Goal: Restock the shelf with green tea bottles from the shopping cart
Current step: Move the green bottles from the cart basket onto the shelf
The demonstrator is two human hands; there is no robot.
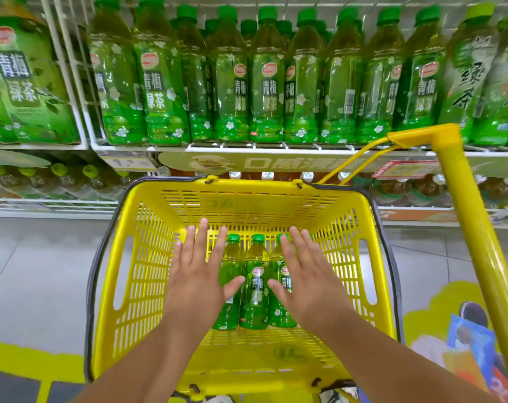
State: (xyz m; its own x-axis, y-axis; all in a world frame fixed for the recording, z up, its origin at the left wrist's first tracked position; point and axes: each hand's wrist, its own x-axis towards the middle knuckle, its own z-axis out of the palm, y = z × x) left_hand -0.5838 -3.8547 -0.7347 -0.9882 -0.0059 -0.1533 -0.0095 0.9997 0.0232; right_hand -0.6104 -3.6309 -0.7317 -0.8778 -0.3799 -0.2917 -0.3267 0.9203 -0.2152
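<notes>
Left hand (197,274) and right hand (305,274), both spread and empty, hover over three green tea bottles (255,286) lying in the yellow cart basket (148,257); we should close on one bottle's body each. The shelf (247,148) row looks full, perhaps leaving no slot; the cart handle (479,242) crowds our right

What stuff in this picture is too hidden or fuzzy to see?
- Head view: the left bottle and right bottle in the yellow basket are partly covered by the left hand and right hand.
- The price tag is blurred.
- The lower-shelf bottles are hidden by the basket.
</notes>
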